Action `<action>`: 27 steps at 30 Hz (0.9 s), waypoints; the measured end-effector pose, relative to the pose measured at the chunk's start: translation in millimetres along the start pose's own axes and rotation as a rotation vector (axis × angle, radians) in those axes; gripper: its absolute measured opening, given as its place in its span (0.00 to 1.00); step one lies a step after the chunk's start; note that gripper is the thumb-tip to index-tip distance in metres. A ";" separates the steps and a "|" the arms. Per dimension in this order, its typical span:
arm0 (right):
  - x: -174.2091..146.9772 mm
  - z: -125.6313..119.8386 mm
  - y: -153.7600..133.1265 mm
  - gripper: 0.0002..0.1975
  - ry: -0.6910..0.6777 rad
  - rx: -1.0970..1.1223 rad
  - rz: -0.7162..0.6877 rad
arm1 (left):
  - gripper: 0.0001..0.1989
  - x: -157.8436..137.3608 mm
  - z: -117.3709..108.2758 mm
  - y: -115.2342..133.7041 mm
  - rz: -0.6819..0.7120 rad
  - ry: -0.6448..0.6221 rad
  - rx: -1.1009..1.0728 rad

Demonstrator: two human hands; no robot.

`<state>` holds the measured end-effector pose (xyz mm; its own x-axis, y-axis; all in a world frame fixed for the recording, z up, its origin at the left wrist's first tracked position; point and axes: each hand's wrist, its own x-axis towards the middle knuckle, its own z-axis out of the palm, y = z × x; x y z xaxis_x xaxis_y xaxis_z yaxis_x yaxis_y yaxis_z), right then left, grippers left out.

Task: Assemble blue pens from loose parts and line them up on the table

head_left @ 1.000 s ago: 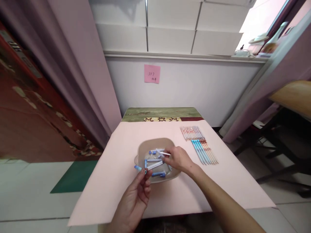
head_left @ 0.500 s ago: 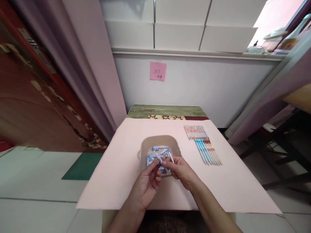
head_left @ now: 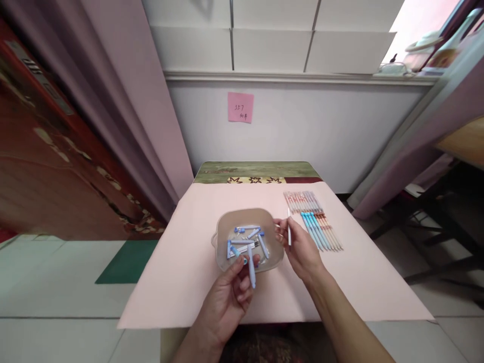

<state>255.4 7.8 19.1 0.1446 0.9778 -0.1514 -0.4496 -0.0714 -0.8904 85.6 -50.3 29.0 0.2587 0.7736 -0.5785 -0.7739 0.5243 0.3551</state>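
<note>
We've got a pale blue pen barrel (head_left: pixel 251 269) and a shorter blue pen piece (head_left: pixel 236 251) over the near edge of the tub, both pinched in our left hand (head_left: pixel 230 297), thumb against fingers. Our right hand (head_left: pixel 303 252) is closed on a thin white stick (head_left: pixel 289 233) just off the tub's right side; we reckon it's a refill, but can't tell for sure. The two hands are apart.

Tip for this bit: two parts in one pinch can slip, so we'd go light but firm and let the tub catch any drop. The stick's best held straight and lined up with any opening before pushing; forcing it could bend it.

Looks-wise, the barrel is a smooth, slim tube, plastic by the look of it. The tub (head_left: pixel 247 216) is beige with rounded corners, and loose blue pen parts (head_left: pixel 263 246) lie in it. To the right, blue pens (head_left: pixel 313 231) lie side by side on the matte-looking pink cover (head_left: pixel 181 287), next to brownish ones (head_left: pixel 329 233).
</note>
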 end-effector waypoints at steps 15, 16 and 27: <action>0.8 18.3 11.3 0.20 -0.169 -0.096 0.079 | 0.11 -12.3 1.1 -16.5 -0.053 -0.071 0.183; 0.5 17.9 10.9 0.20 -0.174 -0.107 0.079 | 0.11 -12.6 1.7 -16.7 -0.053 -0.072 0.186; -4.0 18.3 9.1 0.20 -0.198 -0.161 0.080 | 0.12 -14.8 0.3 -18.2 -0.059 -0.077 0.189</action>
<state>234.5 6.8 19.5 -0.0688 0.9861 -0.1515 -0.3039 -0.1654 -0.9382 96.0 -71.1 31.3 0.3493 0.7608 -0.5470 -0.6361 0.6212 0.4577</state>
